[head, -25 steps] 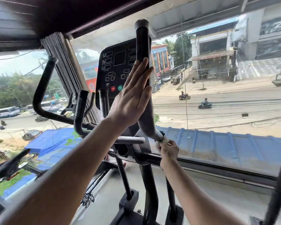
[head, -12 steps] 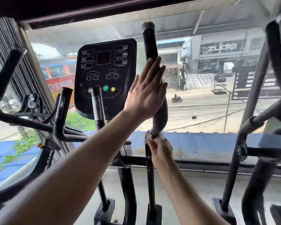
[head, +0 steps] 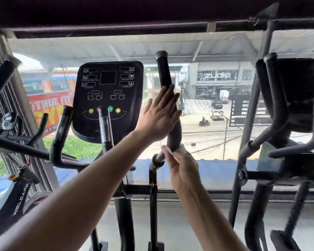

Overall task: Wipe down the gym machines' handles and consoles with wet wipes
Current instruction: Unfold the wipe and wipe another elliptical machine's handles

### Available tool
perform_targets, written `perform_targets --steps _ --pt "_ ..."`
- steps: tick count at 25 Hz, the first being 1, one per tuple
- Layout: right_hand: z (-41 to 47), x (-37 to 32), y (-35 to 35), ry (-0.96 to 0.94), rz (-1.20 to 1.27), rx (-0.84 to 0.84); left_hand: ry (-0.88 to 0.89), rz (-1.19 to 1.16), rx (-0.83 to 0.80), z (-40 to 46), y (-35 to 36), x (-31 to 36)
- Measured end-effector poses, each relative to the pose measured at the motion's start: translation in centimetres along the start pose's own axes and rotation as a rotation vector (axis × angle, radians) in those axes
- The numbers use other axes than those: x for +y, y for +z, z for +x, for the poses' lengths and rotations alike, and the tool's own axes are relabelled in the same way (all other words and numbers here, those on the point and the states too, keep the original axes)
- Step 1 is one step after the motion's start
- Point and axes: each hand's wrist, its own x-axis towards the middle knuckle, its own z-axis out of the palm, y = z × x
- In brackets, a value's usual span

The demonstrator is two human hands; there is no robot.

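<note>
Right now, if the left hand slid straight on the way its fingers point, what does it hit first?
Nothing new, probably: the left hand lies flat on the right handle, fingers pointing up along it. It would ride the black grip toward the end cap. Depth is unclear.

"zudio" in white letters on the dark storefront sign [head: 217,75] across the street; "TRUE FIT" in white on the red banner [head: 50,107] outside the window at left; "WELCARE" in white along the black frame [head: 21,199] of the machine at lower left; console [head: 108,91] labels too small to read
</note>
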Motion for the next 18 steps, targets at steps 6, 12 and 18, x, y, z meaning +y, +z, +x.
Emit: perform_targets --steps 6,12,18 --pt "-1.6 -2.5 1.3 -0.131 -0.129 -0.067 0.049 -0.055 -0.006 -2.9 0.2 -1.5" --pt "-0.5 -8.0 0.4 -1.236 -1.271 -0.342 -0.181 0.145 0.091 -7.8 2.8 -11.1" --pt "3.7 -10.0 3.6 -1.511 -1.884 -0.707 -0.315 0.215 0.129 -9.4 5.0 -16.4"
